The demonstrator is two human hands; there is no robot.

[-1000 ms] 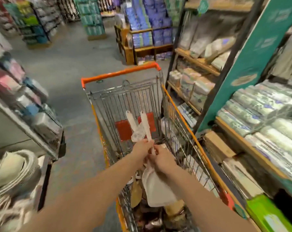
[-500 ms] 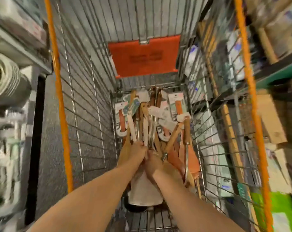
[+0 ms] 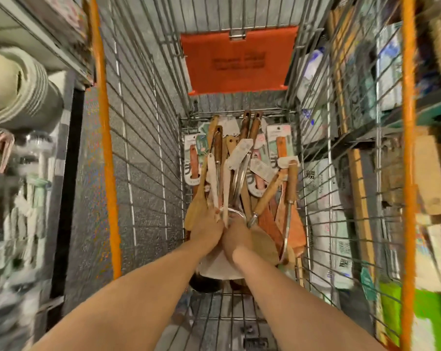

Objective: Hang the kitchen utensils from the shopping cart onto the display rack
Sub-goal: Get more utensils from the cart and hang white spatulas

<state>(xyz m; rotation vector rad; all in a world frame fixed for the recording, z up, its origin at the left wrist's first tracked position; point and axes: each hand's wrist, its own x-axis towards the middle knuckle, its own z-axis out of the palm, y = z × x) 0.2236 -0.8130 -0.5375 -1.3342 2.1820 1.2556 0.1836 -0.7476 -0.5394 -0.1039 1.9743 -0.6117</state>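
**Cart** (image 3: 143,148): wire basket seen from straight above, filling the centre of the frame. Orange rims (image 3: 105,148) run down left and right, and an orange flap (image 3: 237,59) sits at top centre. A second ago the view took in the aisle and the cart's far end. Half a second ago it had already tipped down into the basket, and it now sits closer.

**Utensils** (image 3: 252,158): a loose heap on the cart floor at centre. It holds wooden spoons, wood-handled steel tools and carded packs with paper tags, with the handles pointing to the top of the frame. The heap lies much as it did half a second ago.

**Spatulas** (image 3: 212,178): two white ones with their handles side by side, pointing up the frame. A pale blade shows below the wrists. A second ago they were held high above the basket; they are now down on the heap, touching it.

**Left hand** (image 3: 206,231): centre frame, fingers curled round the white handles.

**Right hand** (image 3: 235,239): pressed against the left, curled on the same handles near the blade. Its fingertips are hidden.

**Shelves** (image 3: 366,138): stocked and blurred, along both edges of the frame. A rolled mat (image 3: 17,84) is at upper left.
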